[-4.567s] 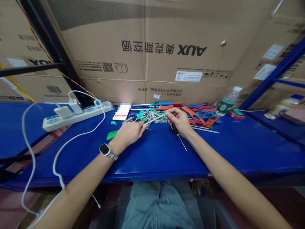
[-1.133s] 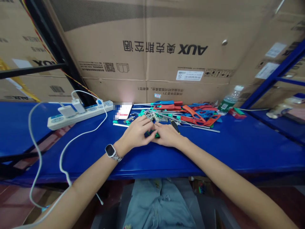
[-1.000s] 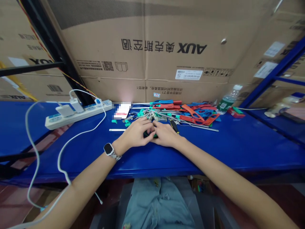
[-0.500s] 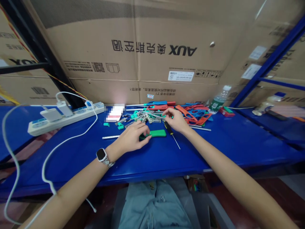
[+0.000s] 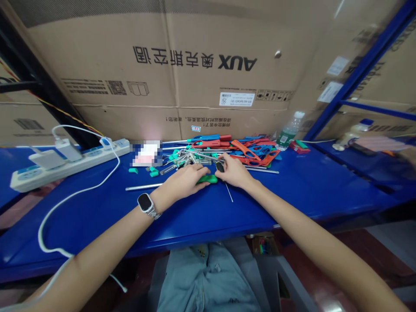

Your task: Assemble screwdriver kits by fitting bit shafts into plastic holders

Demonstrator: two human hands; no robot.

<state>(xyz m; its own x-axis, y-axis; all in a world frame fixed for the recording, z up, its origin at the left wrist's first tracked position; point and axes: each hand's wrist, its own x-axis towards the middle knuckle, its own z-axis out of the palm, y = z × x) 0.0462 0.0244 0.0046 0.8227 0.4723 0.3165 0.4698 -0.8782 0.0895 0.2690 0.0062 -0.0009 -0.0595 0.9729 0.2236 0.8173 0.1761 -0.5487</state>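
Note:
My left hand [image 5: 185, 181] is closed around a green long-reach lighter [image 5: 210, 178], whose metal tube [image 5: 143, 187] sticks out to the left. My right hand [image 5: 236, 171] is at the right end of the green handle, thumb and fingers pinched together; what they hold, if anything, is hidden. Under the right fingers lies a screwdriver [image 5: 220, 166] with a black and yellow handle, its thin shaft pointing toward me. Just behind both hands is a pile of metal parts [image 5: 191, 157], with small green plastic pieces [image 5: 154, 172] at its left.
Red and blue lighters [image 5: 248, 149] lie heaped behind my right hand. A water bottle [image 5: 289, 132] and a small red box [image 5: 299, 147] stand to the right. On the left a white power strip [image 5: 71, 162] has a cable trailing over the blue table [image 5: 286, 199]. A large carton [image 5: 195, 39] rises behind.
My right hand has come from the metal pile down to the green lighter's right end, partly covering the screwdriver. The left hand stays on the lighter. The camera view has shifted to the right.

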